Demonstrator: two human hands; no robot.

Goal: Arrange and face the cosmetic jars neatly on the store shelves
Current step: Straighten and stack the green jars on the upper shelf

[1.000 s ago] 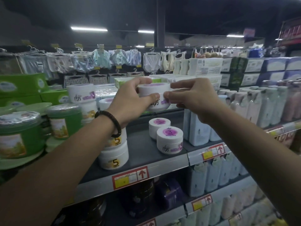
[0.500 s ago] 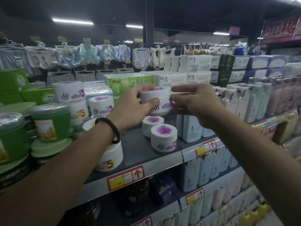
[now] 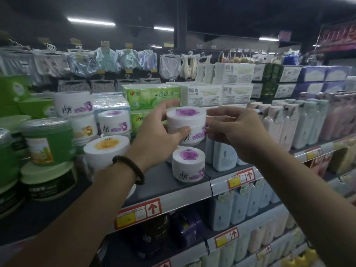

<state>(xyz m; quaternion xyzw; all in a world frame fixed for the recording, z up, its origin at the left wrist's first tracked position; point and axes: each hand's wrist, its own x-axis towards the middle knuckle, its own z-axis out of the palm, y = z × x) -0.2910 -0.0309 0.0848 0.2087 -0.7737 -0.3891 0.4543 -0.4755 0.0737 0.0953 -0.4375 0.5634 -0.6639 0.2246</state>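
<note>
Both hands (image 3: 156, 132) (image 3: 237, 132) have lowered the jar (image 3: 185, 120) slightly.

My view is dim and slightly soft, lit by ceiling strip lights (image 3: 91, 22) far overhead, with the lower shelves (image 3: 250, 226) sunk in shadow, and the edges bowed and smeared, worst at the right.

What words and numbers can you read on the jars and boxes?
"3": lid of the front purple-lid jar.
"拉芳": side of that same jar.
"5": yellow-label jar at left.
"茶语.经典": green tissue pack.
On the held jar, gripped by the left hand and right hand, the label is partly covered.
Price tags and white boxes: too small to read.
</note>
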